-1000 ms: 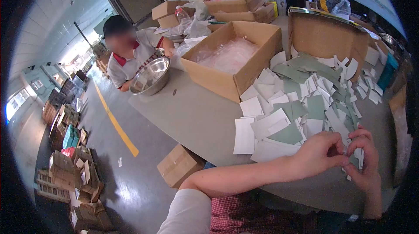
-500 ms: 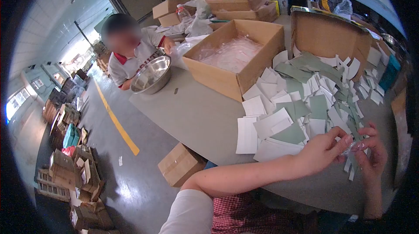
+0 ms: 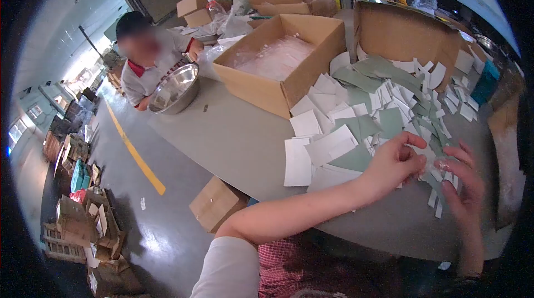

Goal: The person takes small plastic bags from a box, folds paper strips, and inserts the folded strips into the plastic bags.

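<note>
Over the right part of the table, my left hand is closed, thumb and forefinger pinched on a small piece of clear plastic. Glare and blur hide the plastic's exact shape. Just to the right, my right hand has its fingers apart, with a shiny clear bit at the forefinger's tip. Beneath and beyond both hands lies a loose heap of white paper pieces and grey-green paper pieces, several of them narrow strips.
Behind the heap stands an open carton of pinkish clear plastic packets. Another carton lies open at the back right. Across the table, a co-worker has a metal bowl. A closed box sits below the table's left edge.
My hands have drawn slightly apart, and my right fingers have spread away from the plastic. The whole view has shifted, so the scene sits further left and higher.
</note>
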`<move>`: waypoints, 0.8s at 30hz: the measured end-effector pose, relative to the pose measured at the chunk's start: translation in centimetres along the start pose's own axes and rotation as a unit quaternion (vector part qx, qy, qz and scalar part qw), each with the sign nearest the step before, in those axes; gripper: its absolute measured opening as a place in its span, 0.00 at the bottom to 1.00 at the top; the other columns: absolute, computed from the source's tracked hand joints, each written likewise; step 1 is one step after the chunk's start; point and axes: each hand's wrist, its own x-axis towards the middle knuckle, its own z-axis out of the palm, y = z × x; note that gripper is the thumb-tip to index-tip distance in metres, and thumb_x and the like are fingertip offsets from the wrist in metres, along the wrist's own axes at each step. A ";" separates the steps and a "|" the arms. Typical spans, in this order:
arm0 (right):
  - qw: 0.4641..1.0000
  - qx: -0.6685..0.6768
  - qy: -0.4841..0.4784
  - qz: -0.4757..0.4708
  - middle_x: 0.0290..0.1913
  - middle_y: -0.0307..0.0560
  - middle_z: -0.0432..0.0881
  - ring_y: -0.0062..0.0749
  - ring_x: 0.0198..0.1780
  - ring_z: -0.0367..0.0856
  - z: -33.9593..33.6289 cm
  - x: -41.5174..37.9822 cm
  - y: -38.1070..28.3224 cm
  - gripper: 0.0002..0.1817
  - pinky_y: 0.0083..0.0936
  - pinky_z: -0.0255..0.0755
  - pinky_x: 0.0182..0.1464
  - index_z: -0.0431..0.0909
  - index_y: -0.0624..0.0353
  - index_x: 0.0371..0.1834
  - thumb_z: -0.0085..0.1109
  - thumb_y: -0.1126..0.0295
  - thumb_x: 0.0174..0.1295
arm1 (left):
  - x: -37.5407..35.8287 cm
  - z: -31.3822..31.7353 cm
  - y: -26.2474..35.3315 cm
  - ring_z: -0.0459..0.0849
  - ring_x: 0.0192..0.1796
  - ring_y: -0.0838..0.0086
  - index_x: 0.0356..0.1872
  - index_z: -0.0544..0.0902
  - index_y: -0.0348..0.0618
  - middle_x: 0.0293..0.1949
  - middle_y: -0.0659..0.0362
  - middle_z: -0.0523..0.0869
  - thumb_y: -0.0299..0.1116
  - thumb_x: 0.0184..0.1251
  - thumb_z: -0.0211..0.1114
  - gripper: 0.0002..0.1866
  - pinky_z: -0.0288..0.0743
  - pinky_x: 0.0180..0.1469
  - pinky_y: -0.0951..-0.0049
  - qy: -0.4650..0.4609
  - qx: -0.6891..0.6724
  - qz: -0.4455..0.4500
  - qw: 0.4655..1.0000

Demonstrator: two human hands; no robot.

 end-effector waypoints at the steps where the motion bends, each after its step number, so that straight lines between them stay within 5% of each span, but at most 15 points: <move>1: 1.000 0.005 -0.013 0.000 0.55 0.46 0.85 0.47 0.67 0.75 -0.1 0.2 -0.2 0.18 0.57 0.51 0.77 0.82 0.56 0.53 0.62 0.70 0.57 | 0.2 -0.2 -0.2 0.82 0.35 0.79 0.59 0.74 0.43 0.34 0.61 0.85 0.33 0.73 0.64 0.17 0.76 0.38 0.77 0.010 0.010 0.018 1.000; 12: 0.983 -0.155 -0.099 -0.026 0.76 0.46 0.68 0.62 0.81 0.46 -0.3 -0.2 -1.0 0.37 0.57 0.39 0.79 0.78 0.55 0.64 0.63 0.70 0.41 | 1.3 -1.6 1.4 0.83 0.37 0.78 0.58 0.72 0.38 0.34 0.59 0.87 0.23 0.66 0.69 0.22 0.76 0.43 0.78 0.146 0.180 0.136 0.963; 18: 0.986 -0.138 -0.095 -0.027 0.78 0.46 0.62 0.59 0.81 0.46 0.7 -0.6 -0.3 0.41 0.62 0.35 0.78 0.71 0.54 0.69 0.66 0.71 0.44 | 0.2 -0.6 3.5 0.79 0.55 0.60 0.57 0.75 0.40 0.51 0.52 0.81 0.26 0.51 0.73 0.29 0.70 0.59 0.60 0.089 0.527 0.395 0.747; 22: 0.987 -0.089 -0.111 -0.070 0.76 0.52 0.63 0.58 0.81 0.47 2.1 -1.4 -0.9 0.41 0.64 0.35 0.78 0.70 0.59 0.70 0.68 0.69 0.46 | 0.1 0.0 2.8 0.73 0.61 0.52 0.54 0.77 0.42 0.57 0.51 0.77 0.28 0.41 0.72 0.31 0.62 0.64 0.53 -0.022 0.612 0.398 0.683; 24: 0.986 -0.076 -0.112 -0.101 0.72 0.55 0.66 0.56 0.80 0.50 2.8 -1.9 -1.3 0.41 0.64 0.35 0.78 0.69 0.62 0.70 0.68 0.68 0.46 | 0.2 -0.2 1.9 0.76 0.54 0.55 0.44 0.78 0.42 0.48 0.53 0.79 0.28 0.38 0.71 0.24 0.65 0.60 0.57 -0.031 0.624 0.401 0.670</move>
